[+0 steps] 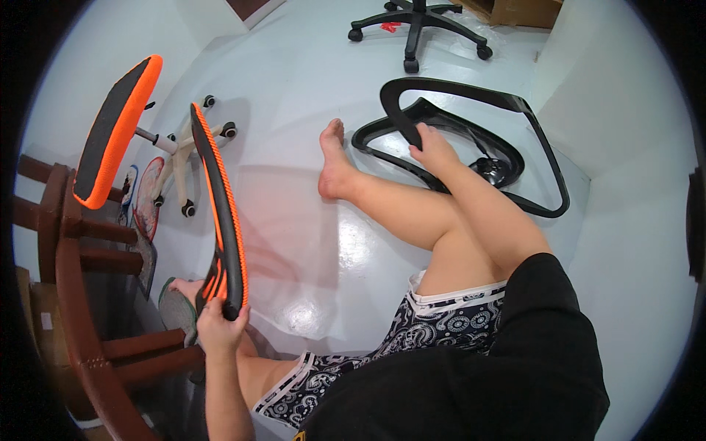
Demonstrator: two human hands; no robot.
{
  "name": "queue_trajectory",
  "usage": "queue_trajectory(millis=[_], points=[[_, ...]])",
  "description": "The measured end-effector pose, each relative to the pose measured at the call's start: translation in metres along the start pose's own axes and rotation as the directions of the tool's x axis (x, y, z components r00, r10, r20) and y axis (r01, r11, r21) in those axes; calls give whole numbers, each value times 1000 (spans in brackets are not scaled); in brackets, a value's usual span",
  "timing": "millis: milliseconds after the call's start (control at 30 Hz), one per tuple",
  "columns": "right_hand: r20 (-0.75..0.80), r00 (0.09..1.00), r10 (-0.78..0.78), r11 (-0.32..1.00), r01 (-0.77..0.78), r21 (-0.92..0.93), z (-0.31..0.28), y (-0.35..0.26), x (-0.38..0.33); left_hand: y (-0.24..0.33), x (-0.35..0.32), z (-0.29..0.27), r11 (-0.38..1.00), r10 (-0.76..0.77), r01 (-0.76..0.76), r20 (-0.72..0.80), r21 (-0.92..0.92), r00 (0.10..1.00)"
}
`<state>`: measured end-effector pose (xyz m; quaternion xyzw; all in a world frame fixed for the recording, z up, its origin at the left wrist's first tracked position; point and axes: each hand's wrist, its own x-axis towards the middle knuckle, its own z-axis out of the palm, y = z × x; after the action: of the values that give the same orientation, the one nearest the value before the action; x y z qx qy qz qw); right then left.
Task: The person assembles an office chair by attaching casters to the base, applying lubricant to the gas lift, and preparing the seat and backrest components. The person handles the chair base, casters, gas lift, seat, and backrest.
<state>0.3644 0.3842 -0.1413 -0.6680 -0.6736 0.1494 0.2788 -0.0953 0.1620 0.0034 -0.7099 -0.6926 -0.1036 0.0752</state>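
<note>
Showing two orange mesh chair parts at the left of the frame: one backrest panel (220,213) standing on edge at centre left, one orange seat (114,132) on a white wheeled base (180,158) at upper left. Gripping that panel's lower end with the left hand (219,323), fingers curled shut around it; reaching up across the raised leg with the right hand (434,151), closed on one black chair frame (471,140) lying at upper right. Crowding in nearby: one black star base (419,26) at top centre, wooden furniture (73,294) at lower left, bare foot (334,162) resting beside the frame.

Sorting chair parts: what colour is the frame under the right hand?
Glossy black frame, gripped by the right hand; head view.
</note>
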Motion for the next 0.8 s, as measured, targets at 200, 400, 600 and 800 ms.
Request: queue_trajectory(millis=[200, 400, 600, 800], points=[[-3, 1000, 24, 984, -24, -176, -10, -35, -3, 34, -18, 70, 992, -129, 128, 116, 11, 985], [32, 999, 29, 948, -17, -319, -25, -55, -6, 39, -26, 118, 995, -97, 94, 200, 24, 975], [11, 978, -206, 962, 205, -182, -28, -104, -4, 32, -39, 158, 984, -161, 179, 444, 0, 881], [290, 782, -552, 818, 576, 5, -34, -207, -47, 40, -42, 166, 959, -191, 277, 599, -54, 778]])
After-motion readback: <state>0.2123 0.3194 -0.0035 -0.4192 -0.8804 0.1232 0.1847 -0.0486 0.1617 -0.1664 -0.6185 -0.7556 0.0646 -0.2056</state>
